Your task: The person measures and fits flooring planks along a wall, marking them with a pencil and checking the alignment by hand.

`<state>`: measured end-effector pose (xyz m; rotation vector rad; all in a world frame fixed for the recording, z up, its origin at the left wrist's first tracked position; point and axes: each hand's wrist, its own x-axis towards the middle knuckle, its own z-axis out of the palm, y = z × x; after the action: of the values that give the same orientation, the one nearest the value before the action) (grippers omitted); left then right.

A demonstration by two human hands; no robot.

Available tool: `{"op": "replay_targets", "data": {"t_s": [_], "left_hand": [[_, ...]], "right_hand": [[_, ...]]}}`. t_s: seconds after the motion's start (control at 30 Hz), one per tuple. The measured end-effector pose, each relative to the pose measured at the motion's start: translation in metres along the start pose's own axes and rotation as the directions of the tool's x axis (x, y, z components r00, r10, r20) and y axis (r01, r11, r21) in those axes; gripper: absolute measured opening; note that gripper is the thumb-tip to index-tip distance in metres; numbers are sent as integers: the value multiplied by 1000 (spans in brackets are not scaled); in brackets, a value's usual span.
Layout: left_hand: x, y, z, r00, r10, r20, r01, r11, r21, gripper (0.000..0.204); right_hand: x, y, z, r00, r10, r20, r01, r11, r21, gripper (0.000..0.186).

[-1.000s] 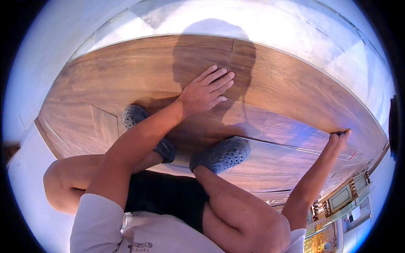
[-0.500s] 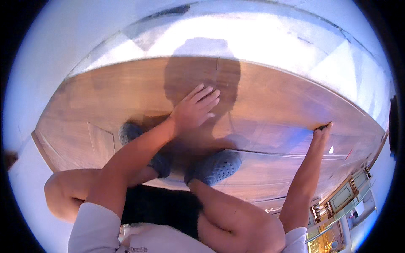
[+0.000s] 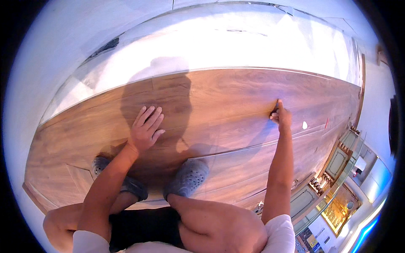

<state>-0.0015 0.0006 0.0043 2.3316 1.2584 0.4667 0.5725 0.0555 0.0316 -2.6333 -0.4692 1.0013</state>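
My left hand [image 3: 147,128] lies spread on a wood-look plank floor [image 3: 230,90], inside the shadow of my head. Out to the right, my right hand [image 3: 281,116] rests on a plank seam, index finger extended and the others curled over something dark that I cannot make out. A small white piece or spot [image 3: 304,125] and a thin red mark or object [image 3: 326,123] are just right of it. My grey perforated clogs [image 3: 186,177] stand on the planks below my crouched legs. A loose-looking plank piece [image 3: 79,176] lies by my left foot.
A pale, sunlit strip [image 3: 253,44] runs beyond the planks' far edge, with a white wall [image 3: 48,50] around the left and top. At the lower right are a railing with wooden balusters and panels [image 3: 337,162] and a gilded panel [image 3: 341,205] beyond it.
My view has swung to the right. My right hand has moved along the seam toward the middle of the floor, its arm now more upright. My left hand still lies flat on the planks.
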Motion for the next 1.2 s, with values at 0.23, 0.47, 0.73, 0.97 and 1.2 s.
{"op": "replay_targets", "data": {"t_s": [0.23, 0.47, 0.73, 0.97, 1.2], "left_hand": [[9, 3, 1, 1000, 30, 7, -30, 1000, 3, 52], [3, 1, 12, 996, 56, 62, -58, 998, 34, 55], [-6, -2, 21, 995, 80, 57, -88, 986, 139, 60], [-2, 6, 15, 992, 72, 103, -91, 978, 186, 62], [0, 11, 14, 992, 77, 98, -95, 976, 196, 65]], "right_hand": [[36, 32, 2, 742, -401, -537, 73, 845, -529, 70], [47, 43, 50, 583, -531, -615, 263, 839, -475, 61], [26, 29, 50, 655, -489, -577, 271, 864, -425, 65], [27, 29, 49, 668, -492, -558, 265, 858, -439, 69], [30, 32, 49, 671, -488, -558, 268, 861, -431, 70]]}}
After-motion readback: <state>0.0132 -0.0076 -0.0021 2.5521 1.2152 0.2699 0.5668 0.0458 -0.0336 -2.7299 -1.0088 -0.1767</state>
